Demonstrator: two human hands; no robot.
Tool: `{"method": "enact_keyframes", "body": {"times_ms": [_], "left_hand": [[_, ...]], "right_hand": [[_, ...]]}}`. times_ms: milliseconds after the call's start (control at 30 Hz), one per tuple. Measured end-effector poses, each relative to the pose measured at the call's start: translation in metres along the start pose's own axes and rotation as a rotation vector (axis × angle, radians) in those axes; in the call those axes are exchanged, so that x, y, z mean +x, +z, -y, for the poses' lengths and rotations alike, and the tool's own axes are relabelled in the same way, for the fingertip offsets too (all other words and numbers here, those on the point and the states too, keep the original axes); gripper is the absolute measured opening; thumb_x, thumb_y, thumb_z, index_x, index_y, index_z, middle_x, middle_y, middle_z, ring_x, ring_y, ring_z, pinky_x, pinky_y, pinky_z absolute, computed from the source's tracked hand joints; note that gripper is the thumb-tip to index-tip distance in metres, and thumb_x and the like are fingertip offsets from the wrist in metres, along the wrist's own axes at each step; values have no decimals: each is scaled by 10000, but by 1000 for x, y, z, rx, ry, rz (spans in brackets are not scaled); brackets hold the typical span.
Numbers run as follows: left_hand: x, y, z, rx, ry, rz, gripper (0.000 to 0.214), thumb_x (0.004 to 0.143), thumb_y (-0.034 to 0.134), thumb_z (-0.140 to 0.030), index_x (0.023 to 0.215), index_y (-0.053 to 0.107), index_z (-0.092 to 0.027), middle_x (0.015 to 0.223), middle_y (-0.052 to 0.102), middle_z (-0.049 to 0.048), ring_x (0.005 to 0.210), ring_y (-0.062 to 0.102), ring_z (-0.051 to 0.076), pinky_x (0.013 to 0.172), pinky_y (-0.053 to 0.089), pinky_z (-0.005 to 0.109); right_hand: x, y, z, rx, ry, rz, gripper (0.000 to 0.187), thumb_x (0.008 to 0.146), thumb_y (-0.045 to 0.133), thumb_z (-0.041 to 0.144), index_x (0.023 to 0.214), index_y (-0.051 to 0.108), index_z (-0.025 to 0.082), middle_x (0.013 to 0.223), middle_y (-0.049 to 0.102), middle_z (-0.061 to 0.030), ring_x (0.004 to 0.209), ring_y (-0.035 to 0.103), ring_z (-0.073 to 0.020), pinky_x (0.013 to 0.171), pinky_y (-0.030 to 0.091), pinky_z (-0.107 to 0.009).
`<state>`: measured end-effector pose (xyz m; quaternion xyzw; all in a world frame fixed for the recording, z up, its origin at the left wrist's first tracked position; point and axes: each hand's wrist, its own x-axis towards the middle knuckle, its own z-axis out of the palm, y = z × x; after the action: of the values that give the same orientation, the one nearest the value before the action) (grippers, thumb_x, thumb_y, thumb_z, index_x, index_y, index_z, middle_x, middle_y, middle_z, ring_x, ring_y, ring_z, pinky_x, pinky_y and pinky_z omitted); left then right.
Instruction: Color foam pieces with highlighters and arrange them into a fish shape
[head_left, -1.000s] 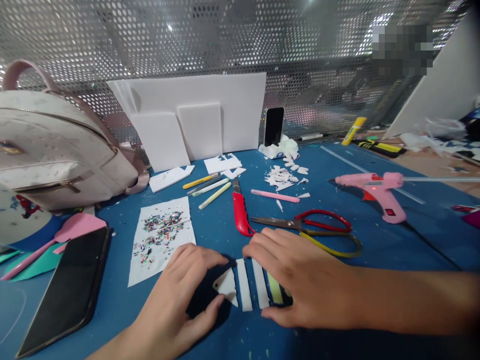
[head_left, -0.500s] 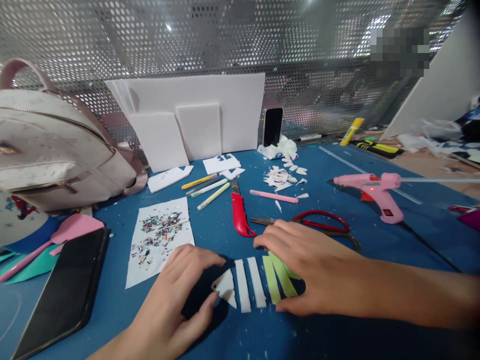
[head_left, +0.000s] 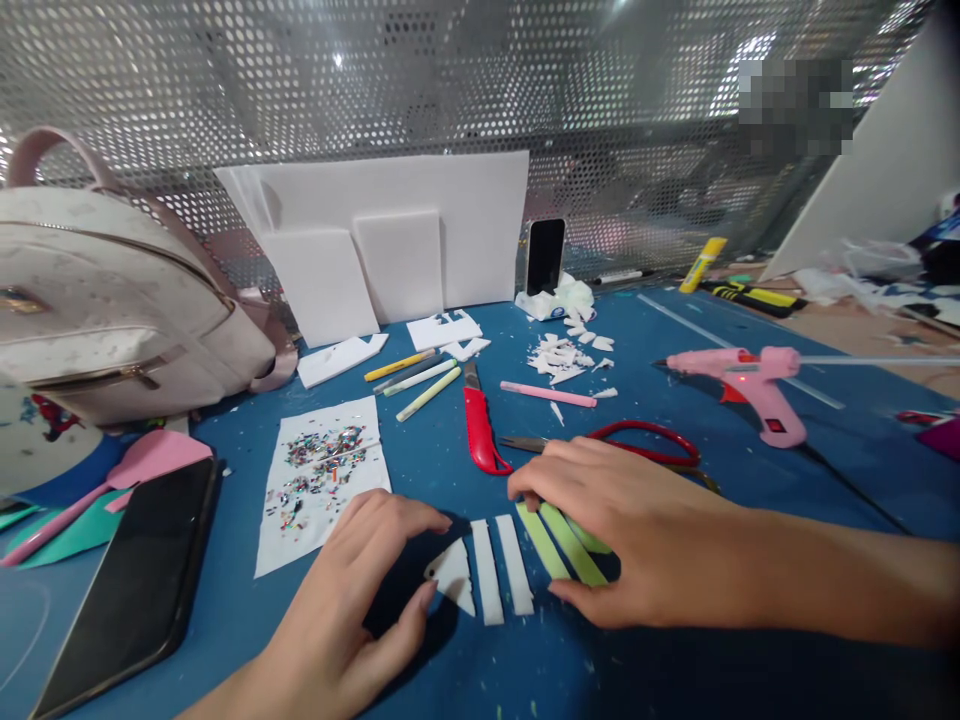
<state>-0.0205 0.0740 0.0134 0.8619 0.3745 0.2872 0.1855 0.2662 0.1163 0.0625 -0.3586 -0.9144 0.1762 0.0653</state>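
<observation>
3 green strips (head_left: 574, 548) lie partly under the right hand (head_left: 626, 520).

One head-worn camera looks forward and down from close above the hands (head_left: 349, 585) toward a perforated metal screen (head_left: 457, 85).

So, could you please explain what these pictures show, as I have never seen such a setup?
There is no machine: these are a person's bare hands, seen by one camera worn on the head. On the blue table lie a red cutter, scissors, a pink glue gun and a paper with colourful bits. The left hand curves beside a white triangular piece; two white strips lie between the hands. The right hand arches over green strips; whether it touches them is unclear. Nothing appears lifted.
</observation>
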Motion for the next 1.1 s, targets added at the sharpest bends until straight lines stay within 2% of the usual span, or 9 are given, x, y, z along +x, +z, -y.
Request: {"method": "enact_keyframes", "body": {"times_ms": [100,300,400,567,700,867,1000,1100], "left_hand": [[0,0,0,-2,5,-3,331,989,488,-205,1313,477,-274,1194,648,63,1090,610,238,937,495,393],[-1,0,0,-11,12,2,330,993,478,-199,1316,471,-271,1207,635,47,1107,592,216,956,477,376],[-1,0,0,-15,4,0,324,994,480,-198,1309,475,-272,1206,632,46,1107,588,218,950,481,373],[-1,0,0,-20,-2,-2,334,987,495,-198,1310,479,-279,1207,638,51,1111,595,230,957,486,386],[-1,0,0,-25,-8,-2,326,989,498,-199,1305,485,-280,1208,635,48,1109,591,227,958,485,379],[-2,0,1,-36,-4,-7,320,992,494,-204,1303,480,-278,1198,632,52,1102,590,224,943,491,374],[-2,0,1,-46,0,-8,315,996,490,-201,1302,476,-275,1190,627,53,1095,584,219,934,497,370],[-2,0,1,-50,-8,-1,314,1000,478,-183,1300,475,-275,1199,616,43,1109,566,206,950,484,361]], "right_hand": [[1,5,-4,-26,-60,17,632,709,846,392,1241,614,142,1209,621,-128,1095,540,-326,935,449,-459],[2,14,-9,-27,-75,15,548,764,793,349,1236,616,136,1179,636,-130,1069,553,-313,933,442,-453],[1,4,-7,-2,-48,57,577,741,803,370,1239,611,150,1162,637,-111,1059,553,-313,904,442,-445],[-1,-22,1,52,-31,277,549,676,880,424,1130,638,232,977,642,-20,904,593,-252,774,442,-355],[1,-35,6,86,-12,344,505,660,897,453,1055,656,251,925,652,3,846,607,-226,698,428,-308],[14,-44,6,196,-68,402,302,769,860,363,997,689,263,923,716,43,883,650,-180,741,437,-268],[24,-47,-2,263,-17,413,212,867,771,397,1002,695,252,982,753,20,977,674,-209,764,466,-279],[31,-49,-9,300,10,371,159,971,627,358,1026,703,230,967,746,-3,883,675,-190,713,469,-278]]}}
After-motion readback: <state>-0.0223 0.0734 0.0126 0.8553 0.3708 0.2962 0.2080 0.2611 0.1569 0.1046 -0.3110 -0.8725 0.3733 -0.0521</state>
